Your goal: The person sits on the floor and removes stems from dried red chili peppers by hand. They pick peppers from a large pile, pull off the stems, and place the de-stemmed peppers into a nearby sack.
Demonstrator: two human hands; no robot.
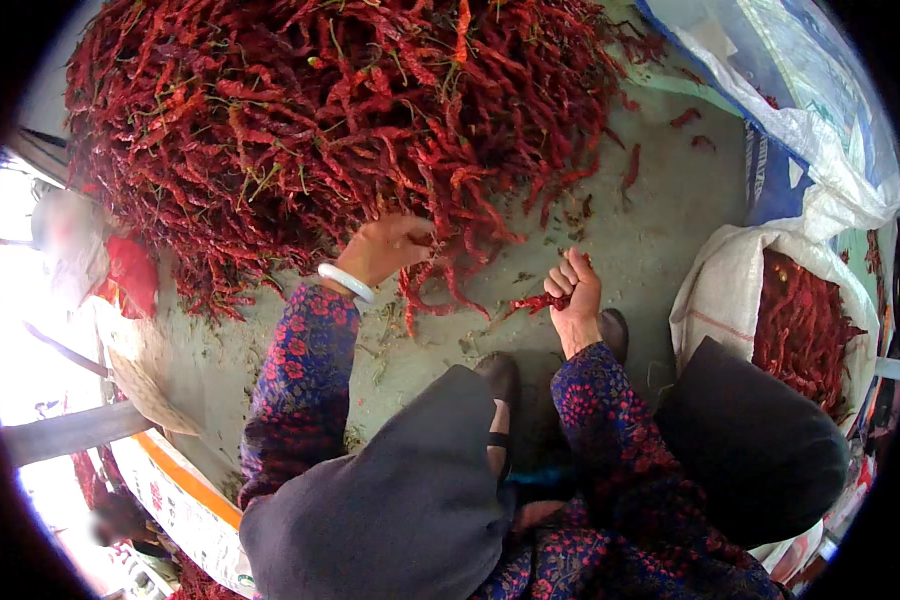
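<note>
A large heap of dried red chilies (350,120), some with green stems, spreads across the floor in front of me. My left hand (390,248), with a white bangle (346,282) at its wrist, reaches to the heap's near edge. Its thumb and fingers are apart, touching or just beside a few loose chilies (450,285); I cannot make out the contact exactly. To the right, my right hand (576,295) is closed in a fist, away from the heap. Red chilies (535,303) stick out of its left side.
An open white woven sack (715,300) with red chilies inside stands at the right, below a blue-and-white sack (800,130). Stray chilies and stem bits lie on the grey floor (660,220). Another sack (185,495) and a wooden bar (70,433) are at lower left.
</note>
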